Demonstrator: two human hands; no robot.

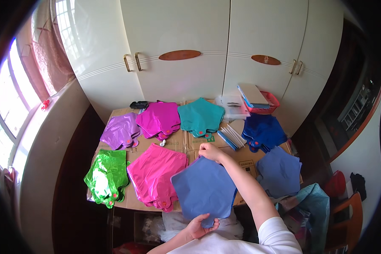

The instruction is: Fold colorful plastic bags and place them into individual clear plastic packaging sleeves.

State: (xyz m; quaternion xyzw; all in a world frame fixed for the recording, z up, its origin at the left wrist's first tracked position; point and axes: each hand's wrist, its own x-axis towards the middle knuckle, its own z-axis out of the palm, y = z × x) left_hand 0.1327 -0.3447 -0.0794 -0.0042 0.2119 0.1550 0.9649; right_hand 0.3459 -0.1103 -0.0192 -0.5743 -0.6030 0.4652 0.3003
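Note:
Above the front edge of the cardboard-covered table I hold a flat, dull-blue star-shaped foil balloon (205,186). My right hand (211,152) pinches its far corner, with the forearm reaching across its right side. Below, my left hand (201,227) is palm up, its thumb and fingers around the small rounded tab at the near end. Left of it lies a pile of pink foil balloons (158,173). To the right, a similar dull-blue pile (279,171) rests at the table's edge. Whether I hold one layer or several, I cannot tell.
More piles lie around: green (108,173), lilac (119,129), magenta (160,118), teal (201,116) and dark blue (264,130). White and blue sticks (233,136) lie mid-table, near a red basket (271,103). A chair (347,220) stands right; white cabinets (178,25) rise behind.

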